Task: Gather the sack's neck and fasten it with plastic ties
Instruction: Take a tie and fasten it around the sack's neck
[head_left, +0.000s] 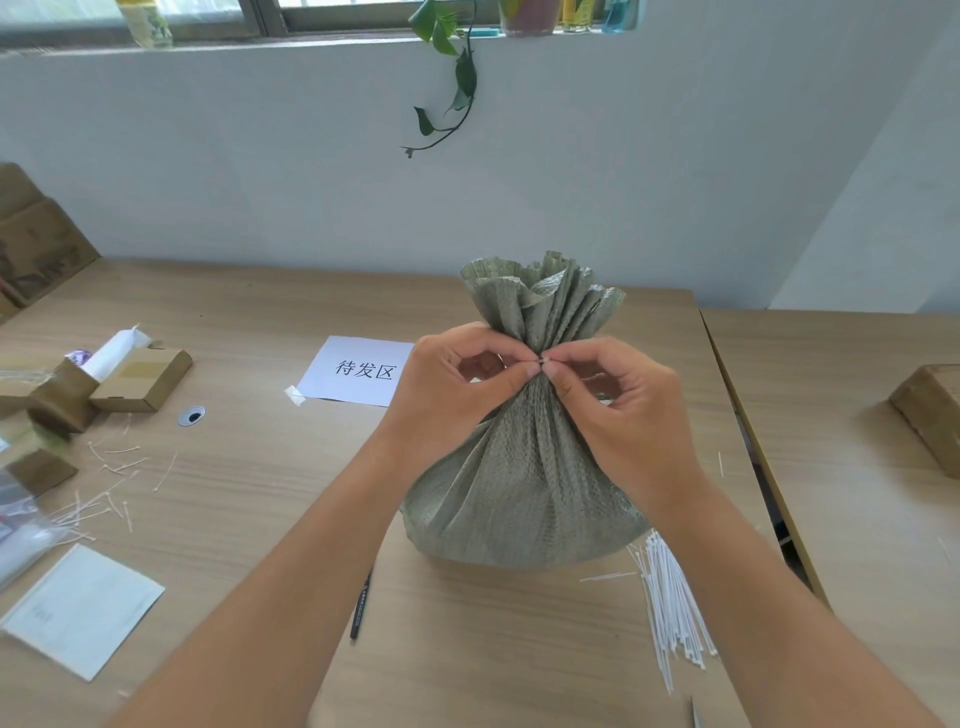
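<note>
A grey-green woven sack (524, 483) stands upright on the wooden table (260, 493), its neck bunched tight and its pleated mouth (540, 296) fanning out above. My left hand (457, 379) and my right hand (618, 395) meet at the front of the neck, thumbs and forefingers pinching a small white plastic tie (544, 359) there. Only a tiny bit of the tie shows between the fingertips. A bundle of white plastic ties (670, 603) lies on the table right of the sack's base.
A paper sign (358, 371) lies behind my left hand. Cardboard boxes (140, 379) and scattered cut tie ends (104, 493) sit at the left, with a white sheet (83, 610) near the front. A black pen (361, 608) lies under my left forearm. A second table (857, 493) adjoins at right.
</note>
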